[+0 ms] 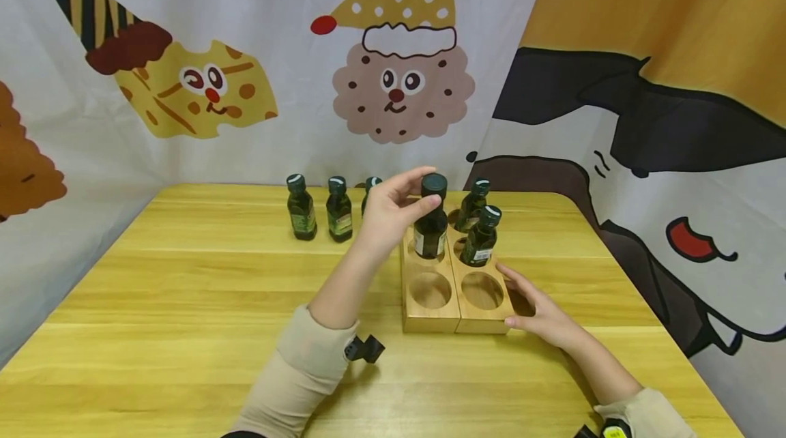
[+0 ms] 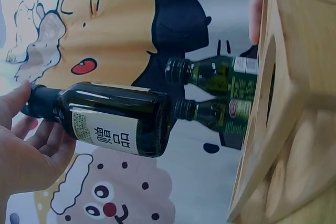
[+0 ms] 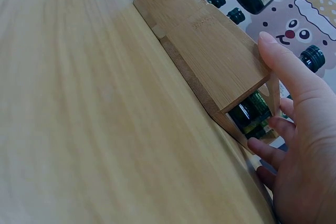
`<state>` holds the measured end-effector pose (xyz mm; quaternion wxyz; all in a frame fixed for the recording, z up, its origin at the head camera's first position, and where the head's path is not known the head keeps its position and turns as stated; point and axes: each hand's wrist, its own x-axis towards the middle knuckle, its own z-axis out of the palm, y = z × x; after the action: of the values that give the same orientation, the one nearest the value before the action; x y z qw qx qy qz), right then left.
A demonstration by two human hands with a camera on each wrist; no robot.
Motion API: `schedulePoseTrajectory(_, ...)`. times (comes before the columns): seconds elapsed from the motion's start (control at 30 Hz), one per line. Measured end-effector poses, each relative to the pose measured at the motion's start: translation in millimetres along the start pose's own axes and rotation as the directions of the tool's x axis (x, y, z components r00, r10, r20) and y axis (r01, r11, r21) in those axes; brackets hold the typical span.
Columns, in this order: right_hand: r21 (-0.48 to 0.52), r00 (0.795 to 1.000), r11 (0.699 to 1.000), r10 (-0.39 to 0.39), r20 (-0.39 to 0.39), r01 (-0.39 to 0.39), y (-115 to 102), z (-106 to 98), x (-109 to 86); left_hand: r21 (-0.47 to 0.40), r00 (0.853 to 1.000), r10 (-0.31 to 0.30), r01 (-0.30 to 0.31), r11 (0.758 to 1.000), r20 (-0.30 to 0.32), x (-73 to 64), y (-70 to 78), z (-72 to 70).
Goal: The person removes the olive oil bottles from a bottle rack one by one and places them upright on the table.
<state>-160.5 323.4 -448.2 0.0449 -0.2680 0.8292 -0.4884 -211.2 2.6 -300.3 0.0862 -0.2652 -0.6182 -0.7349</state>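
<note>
My left hand (image 1: 388, 213) pinches the dark cap of a small dark-green glass bottle (image 1: 431, 228). The bottle hangs upright above the left part of a wooden bottle rack (image 1: 430, 324), its pale label facing the left wrist camera. Two similar bottles, a nearer one (image 1: 478, 245) and a farther one (image 1: 472, 207), stand in holes of the rack's right part. The front holes of both parts hold nothing. At the rack's right side, my right hand (image 1: 545, 316) touches the front corner with thumb and fingers spread. In the right wrist view the thumb (image 3: 286, 61) lies against the wood.
Left of the rack, at the table's back, stand more bottles: one (image 1: 301, 209), another (image 1: 339, 211), and a third (image 1: 372, 183) partly hidden by my left hand. The wooden table (image 1: 202, 329) ends at a printed cloth (image 1: 245, 151).
</note>
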Motion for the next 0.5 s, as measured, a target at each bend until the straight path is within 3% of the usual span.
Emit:
schedulePoseTrajectory(0.17, 0.004, 1.0, 1.0, 0.002, -0.007, -0.002, 1, 0, -0.7, 0.03, 1.0, 0.017, -0.017, 0.999, -0.004, 2.2, 3.6, -11.6)
schedulePoseTrajectory(0.5, -0.006, 1.0, 1.0, 0.001, -0.011, -0.001, 1, 0, -0.4, 0.126, 0.999, -0.006, 0.01, 0.992, -0.034, 3.5, 13.0, -39.6)
